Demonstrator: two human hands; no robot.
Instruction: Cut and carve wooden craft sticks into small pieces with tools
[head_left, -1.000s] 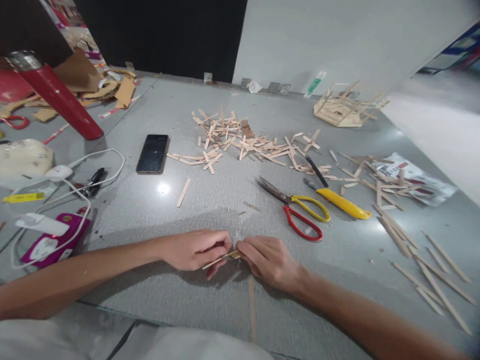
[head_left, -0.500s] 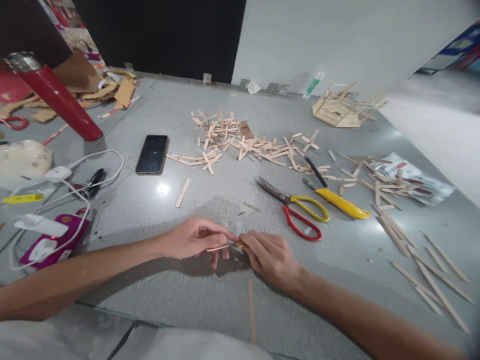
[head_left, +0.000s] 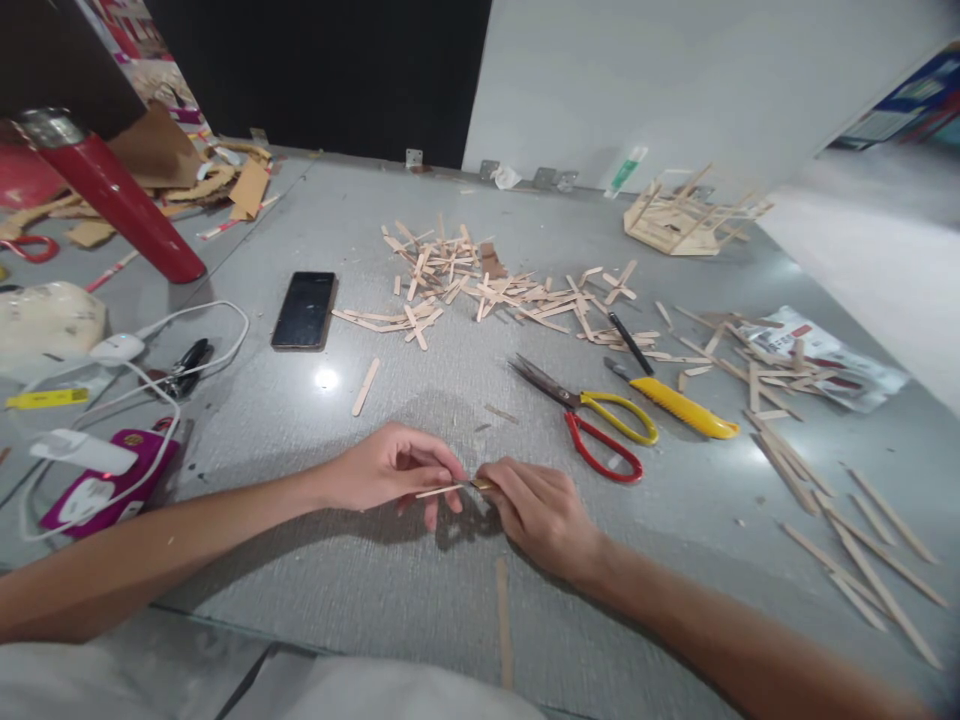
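Note:
My left hand [head_left: 390, 468] pinches a thin wooden craft stick [head_left: 439, 491] between thumb and fingers, its other fingers hanging loosely below. Close beside it, my right hand [head_left: 540, 505] is closed, palm down, over a small yellowish-brown object [head_left: 481, 484] that mostly hides under the fingers. A dark thin tip sits between the two hands, too small to name. Beyond my right hand lie scissors [head_left: 571, 402] with one red and one yellow handle. A single craft stick [head_left: 366, 387] rests ahead of my left hand, and a strip of wood [head_left: 503, 620] lies nearer my body.
Craft sticks [head_left: 510, 290] are heaped at mid-table, with cut strips [head_left: 862, 540] at right. A yellow utility knife [head_left: 686, 407] lies beside the scissors. A phone [head_left: 304, 310], red flask [head_left: 124, 200] and cables occupy the left. A stick frame [head_left: 682, 220] stands far right.
My left hand's fingers have lifted slightly and opened a little gap from my right hand. The stick remains in the left pinch; my right hand has barely moved.

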